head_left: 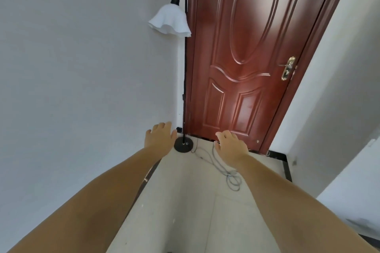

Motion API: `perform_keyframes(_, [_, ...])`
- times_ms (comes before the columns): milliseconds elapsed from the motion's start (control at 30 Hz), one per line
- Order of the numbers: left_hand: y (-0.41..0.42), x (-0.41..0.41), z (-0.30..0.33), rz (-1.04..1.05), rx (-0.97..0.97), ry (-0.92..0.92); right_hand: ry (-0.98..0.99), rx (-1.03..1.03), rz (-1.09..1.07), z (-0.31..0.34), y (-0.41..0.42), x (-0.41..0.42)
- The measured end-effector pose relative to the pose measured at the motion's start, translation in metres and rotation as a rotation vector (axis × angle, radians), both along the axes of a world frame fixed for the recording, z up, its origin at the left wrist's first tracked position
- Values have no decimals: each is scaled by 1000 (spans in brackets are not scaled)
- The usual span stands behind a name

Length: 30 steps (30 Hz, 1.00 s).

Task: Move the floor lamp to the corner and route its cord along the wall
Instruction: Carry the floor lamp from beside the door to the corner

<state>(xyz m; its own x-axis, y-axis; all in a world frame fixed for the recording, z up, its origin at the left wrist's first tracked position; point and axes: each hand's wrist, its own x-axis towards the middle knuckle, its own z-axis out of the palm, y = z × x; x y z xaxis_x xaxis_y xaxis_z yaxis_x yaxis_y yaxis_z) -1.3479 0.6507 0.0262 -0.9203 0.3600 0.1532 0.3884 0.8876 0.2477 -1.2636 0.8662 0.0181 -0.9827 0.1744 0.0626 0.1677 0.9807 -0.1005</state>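
A black floor lamp (184,80) with a white ruffled shade (170,21) stands upright in the corner between the left wall and the door. Its round black base (183,144) rests on the floor. A thin cord (221,165) runs from the base across the floor and ends in a loose grey coil (233,181) to the right. My left hand (160,136) is stretched out with fingers apart, just left of the base and holding nothing. My right hand (232,146) hovers open over the cord near the door's foot.
A reddish-brown panelled door (242,63) with a brass handle (287,68) fills the far wall. Plain grey wall (82,68) lies to the left, white wall (339,88) to the right. A black baseboard (285,162) edges the pale tiled floor (185,201).
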Motion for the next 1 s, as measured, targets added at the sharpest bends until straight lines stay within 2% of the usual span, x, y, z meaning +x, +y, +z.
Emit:
perform_keyframes(300, [126, -243, -2, -98, 37, -38, -30, -83, -171, -17, 122, -196])
perform_keyframes(533, [225, -373, -55, -110, 6, -131, -134, -110, -209, -69, 222, -320])
perform_keyframes(800, [308, -518, -91, 126, 63, -295, -177, -169, -14, -106, 317, -512])
perform_keyframes(1000, [330, -604, -134, 268, 89, -413, -260, -249, 76, -153, 331, -637])
